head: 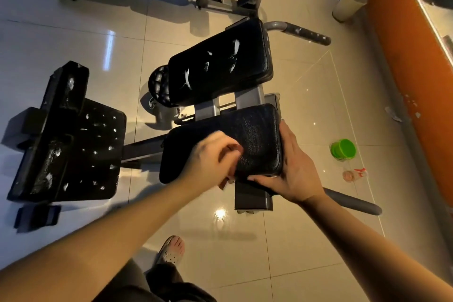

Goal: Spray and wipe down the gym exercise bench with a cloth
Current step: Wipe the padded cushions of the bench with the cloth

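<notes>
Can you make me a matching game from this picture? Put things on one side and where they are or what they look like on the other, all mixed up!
Things
1. right hand
2. spray bottle
3. far pad
4. pale bin

Places or looks
A. stands beside the orange wall
B. lies on its side near the green tub
C. has white marks on its black cover
D. grips the corner of the near pad

Pairs: 1-D, 2-B, 3-C, 4-A
</notes>
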